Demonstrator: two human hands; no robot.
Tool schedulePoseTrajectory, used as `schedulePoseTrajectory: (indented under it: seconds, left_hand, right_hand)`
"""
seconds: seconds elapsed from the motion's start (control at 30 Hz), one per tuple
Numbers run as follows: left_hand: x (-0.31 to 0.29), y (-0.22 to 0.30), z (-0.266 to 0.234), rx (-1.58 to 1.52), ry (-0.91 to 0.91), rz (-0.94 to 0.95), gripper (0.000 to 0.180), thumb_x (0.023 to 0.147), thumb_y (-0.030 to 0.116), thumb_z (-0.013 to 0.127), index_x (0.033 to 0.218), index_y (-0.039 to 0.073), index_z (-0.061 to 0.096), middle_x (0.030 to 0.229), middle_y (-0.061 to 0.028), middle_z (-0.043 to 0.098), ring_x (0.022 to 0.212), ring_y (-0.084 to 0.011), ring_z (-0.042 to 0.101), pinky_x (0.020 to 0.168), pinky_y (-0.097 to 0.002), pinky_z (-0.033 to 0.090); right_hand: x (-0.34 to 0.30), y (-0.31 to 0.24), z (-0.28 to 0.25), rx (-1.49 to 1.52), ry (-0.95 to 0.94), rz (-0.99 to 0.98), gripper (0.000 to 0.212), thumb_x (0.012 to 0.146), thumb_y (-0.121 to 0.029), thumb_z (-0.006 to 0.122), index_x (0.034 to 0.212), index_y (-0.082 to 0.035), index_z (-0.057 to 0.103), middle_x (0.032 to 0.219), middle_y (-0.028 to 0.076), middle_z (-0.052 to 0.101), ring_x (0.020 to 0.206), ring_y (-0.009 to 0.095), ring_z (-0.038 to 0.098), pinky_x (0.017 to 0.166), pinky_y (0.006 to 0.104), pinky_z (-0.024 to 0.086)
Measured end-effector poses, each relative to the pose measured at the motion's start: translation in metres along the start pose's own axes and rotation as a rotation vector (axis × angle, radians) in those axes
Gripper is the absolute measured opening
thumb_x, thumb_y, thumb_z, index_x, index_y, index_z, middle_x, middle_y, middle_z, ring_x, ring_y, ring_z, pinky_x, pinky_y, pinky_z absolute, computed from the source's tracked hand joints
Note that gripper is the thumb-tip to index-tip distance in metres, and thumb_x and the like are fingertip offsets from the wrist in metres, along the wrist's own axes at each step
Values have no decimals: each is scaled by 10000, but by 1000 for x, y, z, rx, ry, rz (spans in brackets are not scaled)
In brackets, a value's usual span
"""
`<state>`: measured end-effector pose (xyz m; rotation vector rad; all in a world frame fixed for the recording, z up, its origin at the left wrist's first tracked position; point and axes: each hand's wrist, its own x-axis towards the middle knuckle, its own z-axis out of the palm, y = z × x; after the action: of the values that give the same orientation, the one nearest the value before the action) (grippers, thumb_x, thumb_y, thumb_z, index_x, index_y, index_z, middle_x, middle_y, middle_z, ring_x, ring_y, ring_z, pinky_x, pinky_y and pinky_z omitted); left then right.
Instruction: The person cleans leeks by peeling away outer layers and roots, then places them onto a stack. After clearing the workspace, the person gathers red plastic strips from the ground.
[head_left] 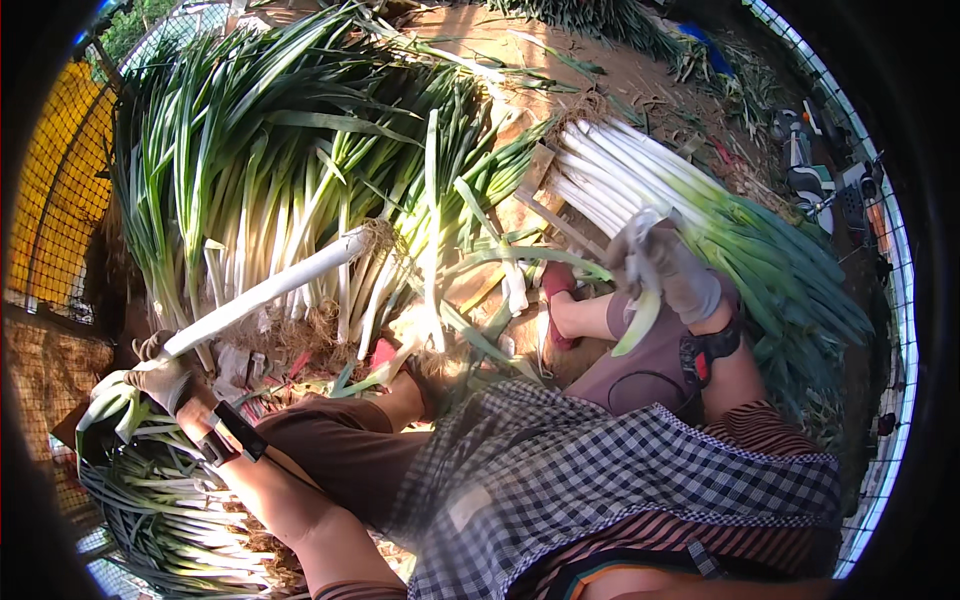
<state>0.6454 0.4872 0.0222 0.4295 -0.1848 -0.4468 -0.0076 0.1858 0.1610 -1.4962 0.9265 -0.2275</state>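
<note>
My left hand, in a grey-brown work glove, is closed around the leafy end of a leek. The leek's white shaft slants up to the right and ends in a tuft of roots. My right hand, gloved too and somewhat smeared, is closed on a peeled leek leaf that hangs below the fingers. Just beyond it lies a stack of clean white leeks, their green tops pointing to the lower right.
A big heap of unpeeled leeks fills the far left. More leeks lie at the lower left. Loose leaves litter the ground before my legs. A yellow net wall stands left; tools lie far right.
</note>
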Motion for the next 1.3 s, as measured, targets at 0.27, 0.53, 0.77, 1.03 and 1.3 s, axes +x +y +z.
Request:
schedulePoseTrajectory:
  seconds: [0.27,0.53,0.77,1.03,1.3]
  left_hand:
    - [-135,-63,151,594,-104,260,398,958,96,536,1278,-134,479,1285,-234,549,1177,-272,560,1068,-363,434]
    - [-221,-55,157,648,315,292,382,933,151,639,1182,-119,535,1119,-217,608,1044,-251,622,998,-345,511]
    - [-284,-46,156,888,378,297,426,962,183,607,1218,-152,543,1205,-233,546,1110,-244,547,1036,-364,442]
    - [-292,-44,170,947,460,303,377,910,177,682,1077,-137,559,1090,-194,557,1009,-251,576,930,-350,532]
    - [-285,-40,173,1082,436,308,345,887,167,710,999,-114,545,1034,-177,562,941,-233,593,822,-323,578]
  right_hand:
    - [56,-46,110,-599,89,-764,266,807,-277,719,964,-67,676,871,107,668,810,285,663,714,380,536]
    - [71,-64,170,-667,164,-1139,246,776,-203,739,977,-85,662,899,98,663,779,271,662,670,376,531]
    - [92,-55,206,-758,42,-1123,316,754,-258,730,1022,-111,650,969,45,625,832,233,651,667,370,528]
    - [128,-55,235,-701,-334,-935,240,731,-248,735,905,-93,676,893,117,655,844,327,665,740,432,531]
    - [136,-67,226,-718,-498,-826,222,768,-245,702,915,-90,642,845,90,614,791,314,648,674,415,516]
